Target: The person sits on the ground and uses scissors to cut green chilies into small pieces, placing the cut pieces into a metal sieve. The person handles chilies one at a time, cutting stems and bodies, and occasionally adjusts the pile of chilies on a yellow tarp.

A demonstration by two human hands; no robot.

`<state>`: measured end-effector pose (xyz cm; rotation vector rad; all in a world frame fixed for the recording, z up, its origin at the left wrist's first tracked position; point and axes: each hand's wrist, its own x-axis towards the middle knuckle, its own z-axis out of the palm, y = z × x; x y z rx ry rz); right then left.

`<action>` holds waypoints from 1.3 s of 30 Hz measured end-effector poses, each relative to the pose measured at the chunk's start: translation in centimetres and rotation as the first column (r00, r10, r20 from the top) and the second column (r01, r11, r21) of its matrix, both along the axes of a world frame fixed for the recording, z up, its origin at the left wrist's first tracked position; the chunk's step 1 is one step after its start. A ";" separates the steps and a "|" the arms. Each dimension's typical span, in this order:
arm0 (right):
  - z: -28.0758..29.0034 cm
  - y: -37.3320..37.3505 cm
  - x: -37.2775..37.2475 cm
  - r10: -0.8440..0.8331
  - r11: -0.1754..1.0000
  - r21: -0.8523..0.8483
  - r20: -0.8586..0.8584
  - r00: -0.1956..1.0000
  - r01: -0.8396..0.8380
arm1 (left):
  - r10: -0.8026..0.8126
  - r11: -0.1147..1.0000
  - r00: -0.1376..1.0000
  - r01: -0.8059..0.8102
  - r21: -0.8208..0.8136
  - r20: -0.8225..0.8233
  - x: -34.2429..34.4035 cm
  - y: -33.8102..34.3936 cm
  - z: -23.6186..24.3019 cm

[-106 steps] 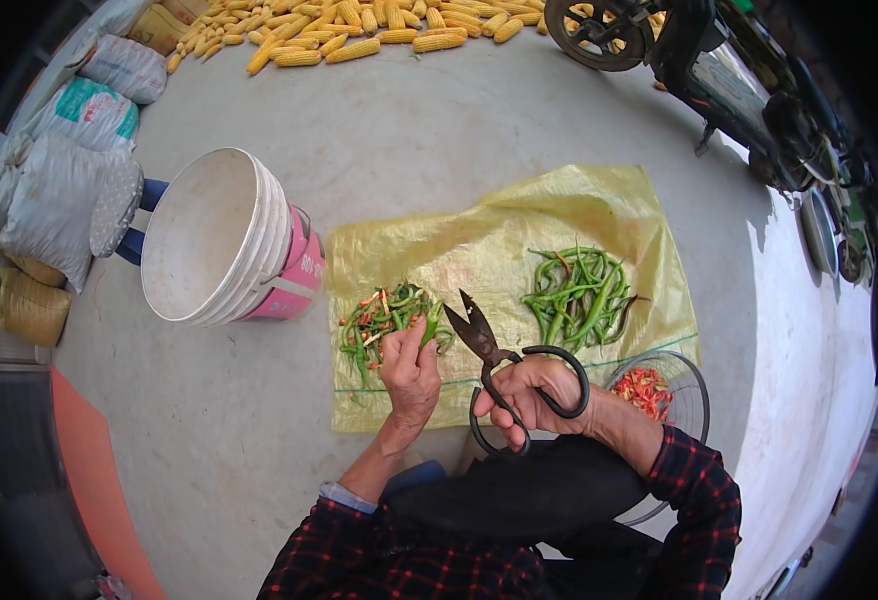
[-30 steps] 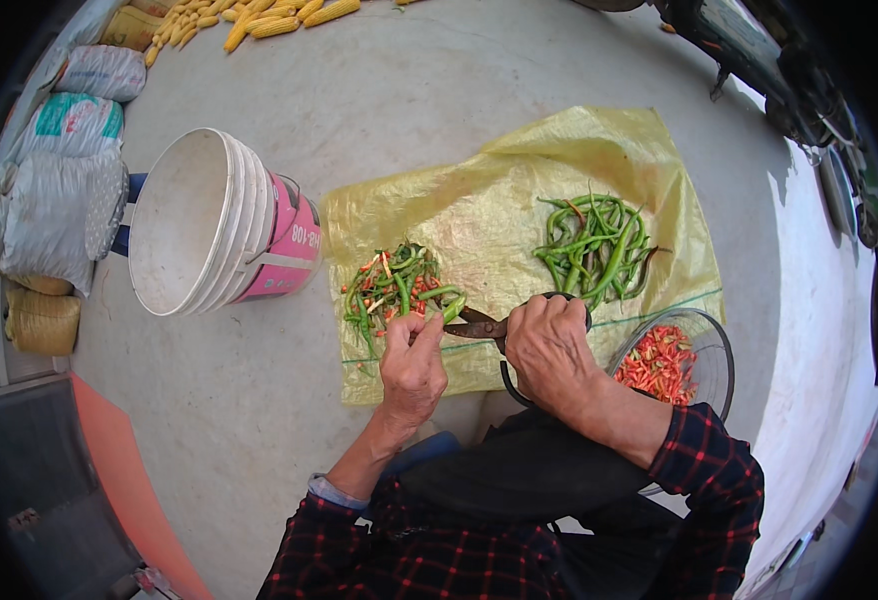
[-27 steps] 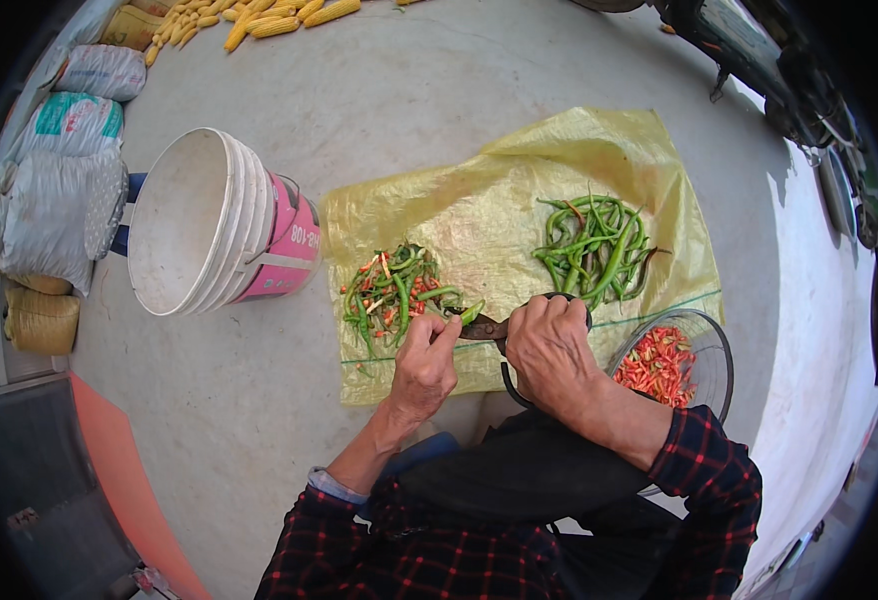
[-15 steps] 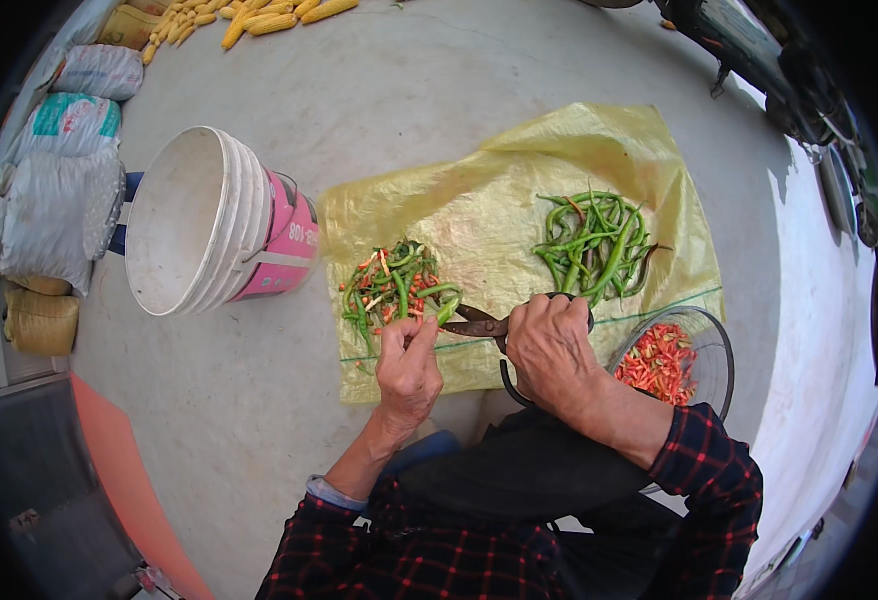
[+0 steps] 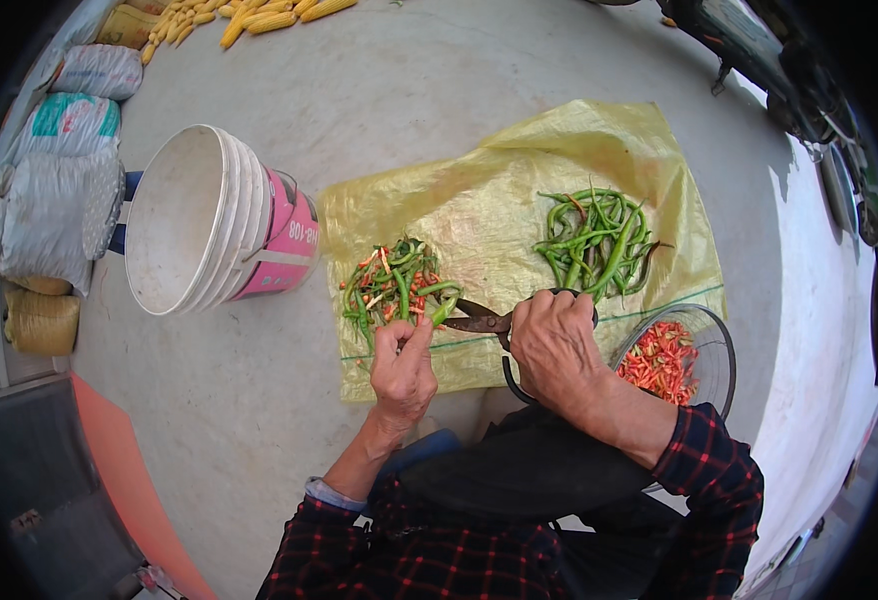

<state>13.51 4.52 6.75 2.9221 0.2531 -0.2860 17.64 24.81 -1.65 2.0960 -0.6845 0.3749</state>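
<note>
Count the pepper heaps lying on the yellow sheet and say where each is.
2: a red-and-green heap on the left of the yellow sheet, beyond the left hand; a green heap on its right, beyond the right hand. The hands hide some of the sheet.

A white ribbed bucket (image 5: 244,225) with a pink label (image 5: 281,238) stands on the grey floor (image 5: 439,100), near pale sacks (image 5: 44,220) and a tan sack (image 5: 41,322) along the left side. Yellow corn cobs (image 5: 272,26) lie at the upper left; a dark vehicle (image 5: 754,55), partly in view, occupies the upper right.
</note>
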 end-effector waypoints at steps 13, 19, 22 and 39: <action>-0.3 -0.3 0.1 -0.040 0.999 0.010 0.045 0.998 0.040 | -0.009 1.000 1.000 0.009 0.000 -0.015 -1.4 -0.7 0.1; 0.1 -0.5 0.1 -0.049 0.999 0.008 0.021 0.999 0.049 | 0.020 0.991 0.999 -0.016 0.136 -0.029 0.1 0.6 -3.2; -0.1 -0.3 -0.2 -0.065 0.997 0.050 0.032 0.997 0.063 | 0.086 0.987 0.996 -0.080 0.137 -0.035 0.0 1.8 -3.8; -1.2 -0.9 -0.3 -0.109 0.989 0.101 -0.010 0.994 0.110 | 0.101 0.992 0.994 -0.104 0.072 0.039 0.0 0.9 -3.0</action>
